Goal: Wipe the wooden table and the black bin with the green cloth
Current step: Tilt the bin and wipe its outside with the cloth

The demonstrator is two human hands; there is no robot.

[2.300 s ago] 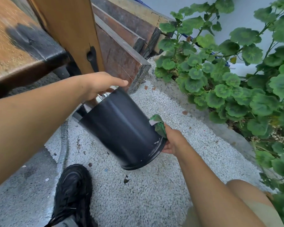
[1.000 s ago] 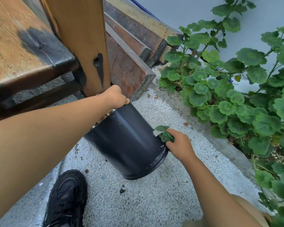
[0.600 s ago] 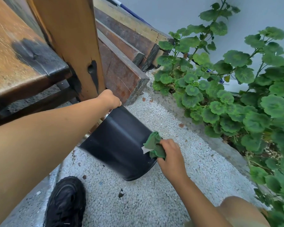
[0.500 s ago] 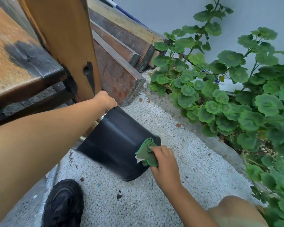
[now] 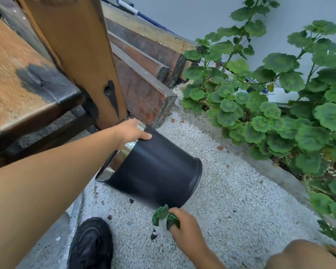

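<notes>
Here, right hand [image 5: 184,228] grip clutches green cloth [image 5: 163,215].

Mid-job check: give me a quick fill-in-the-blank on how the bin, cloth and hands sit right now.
1. The left hand grips the bin at its ____ end.
2. The right hand holds a ____ cloth.
3. The bin is tipped on its side, above a ground of white ____.
4. The cloth sits at the bin's ____ edge.

Missing words: open (rim); green; gravel; lower
</notes>
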